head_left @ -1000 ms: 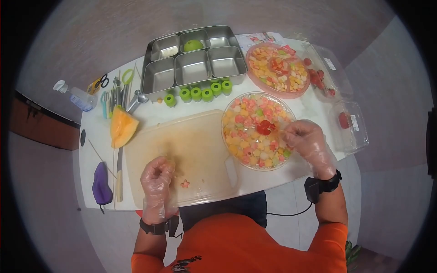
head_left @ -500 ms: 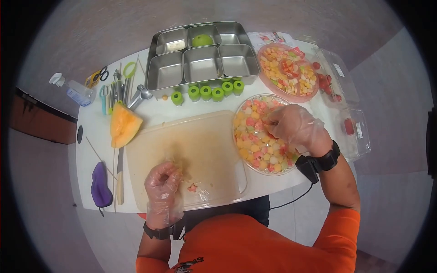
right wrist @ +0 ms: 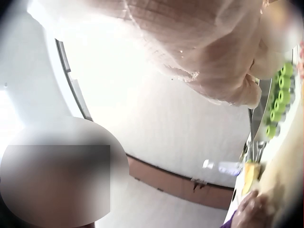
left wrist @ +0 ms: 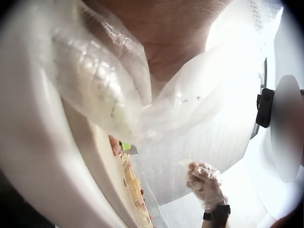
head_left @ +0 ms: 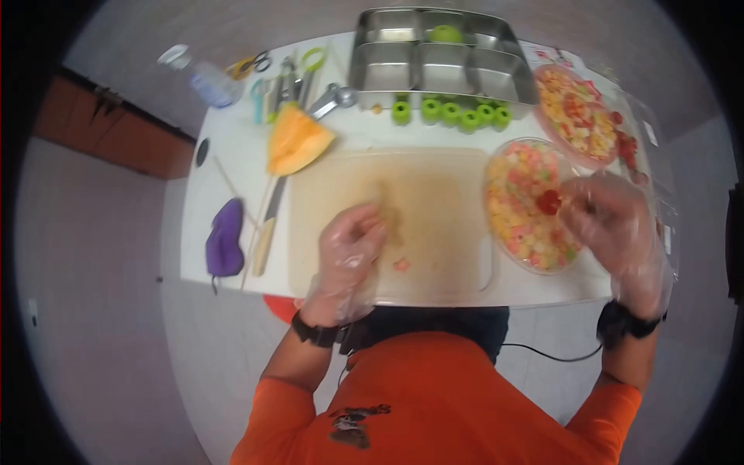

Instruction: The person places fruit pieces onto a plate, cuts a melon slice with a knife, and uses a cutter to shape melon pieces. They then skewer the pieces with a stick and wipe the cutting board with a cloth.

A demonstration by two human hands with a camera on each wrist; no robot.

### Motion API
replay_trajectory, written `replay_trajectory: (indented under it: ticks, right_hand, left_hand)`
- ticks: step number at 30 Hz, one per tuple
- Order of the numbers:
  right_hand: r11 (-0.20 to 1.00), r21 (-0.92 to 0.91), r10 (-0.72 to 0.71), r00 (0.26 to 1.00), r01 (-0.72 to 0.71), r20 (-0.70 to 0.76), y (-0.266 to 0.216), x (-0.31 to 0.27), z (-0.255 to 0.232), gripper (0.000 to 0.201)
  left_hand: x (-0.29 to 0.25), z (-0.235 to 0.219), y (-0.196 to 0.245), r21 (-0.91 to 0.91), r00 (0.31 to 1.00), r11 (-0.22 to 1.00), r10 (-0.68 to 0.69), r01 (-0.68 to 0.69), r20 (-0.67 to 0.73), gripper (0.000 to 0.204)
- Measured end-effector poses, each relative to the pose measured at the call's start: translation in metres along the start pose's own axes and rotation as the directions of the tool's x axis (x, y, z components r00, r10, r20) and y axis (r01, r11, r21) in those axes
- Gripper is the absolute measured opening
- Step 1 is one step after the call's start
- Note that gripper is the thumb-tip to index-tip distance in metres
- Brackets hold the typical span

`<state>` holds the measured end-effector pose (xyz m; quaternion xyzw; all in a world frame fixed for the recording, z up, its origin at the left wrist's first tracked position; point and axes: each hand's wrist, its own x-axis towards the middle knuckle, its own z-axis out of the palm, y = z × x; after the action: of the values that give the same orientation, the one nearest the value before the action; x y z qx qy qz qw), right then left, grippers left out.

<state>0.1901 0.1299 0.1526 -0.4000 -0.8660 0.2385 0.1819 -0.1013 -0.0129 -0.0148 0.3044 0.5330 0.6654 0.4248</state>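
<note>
My gloved right hand (head_left: 608,221) hovers over the right side of a clear round plate (head_left: 540,272) of small fruit cutouts. Its thumb and fingertips come together beside the red fruit piece (head_left: 549,203) at the plate's middle. From the left wrist view, a pale translucent tip sticks out at the right hand's fingers (left wrist: 202,175). My gloved left hand (head_left: 353,244) is over the cutting board (head_left: 442,190), fingers curled and thumb close to them. I cannot tell whether either hand holds something small. A pink star-shaped piece (head_left: 401,265) lies on the board nearby.
Behind the board stand several green-topped cutters (head_left: 450,115) and a steel compartment tray (head_left: 446,99) holding a green fruit. An orange melon wedge (head_left: 298,143), a knife (head_left: 264,246) and a purple pouch (head_left: 225,239) lie left. A pink fruit platter (head_left: 542,124) is back right.
My right hand reached in over the red piece at the plate's middle, then drew back rightward, uncovering it. The left hand keeps its curled pose over the board. The head view has shifted.
</note>
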Motion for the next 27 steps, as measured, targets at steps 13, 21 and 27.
replay_trajectory:
  ticks: [13, 21, 27]
  right_hand:
    - [0.963, 0.057, -0.269, 0.929, 0.263, 0.254, -0.065, -0.009, 0.162, 0.037]
    - [0.937, -0.066, -0.301, 0.890, 0.342, 0.344, -0.053, -0.024, 0.169, 0.042]
    - [0.821, -0.206, -0.502, 0.845, 0.533, 0.185, -0.045, -0.040, 0.184, 0.019]
  left_hand:
    - [-0.005, -0.011, 0.024, -0.079, 0.982, 0.988, -0.140, 0.131, -0.129, 0.032]
    - [-0.030, -0.053, 0.022, 0.004, 0.997, 1.000, 0.011, -0.011, -0.079, 0.035]
    - [-0.040, -0.022, 0.027, -0.007, 0.994, 1.000, -0.025, 0.024, -0.104, 0.027]
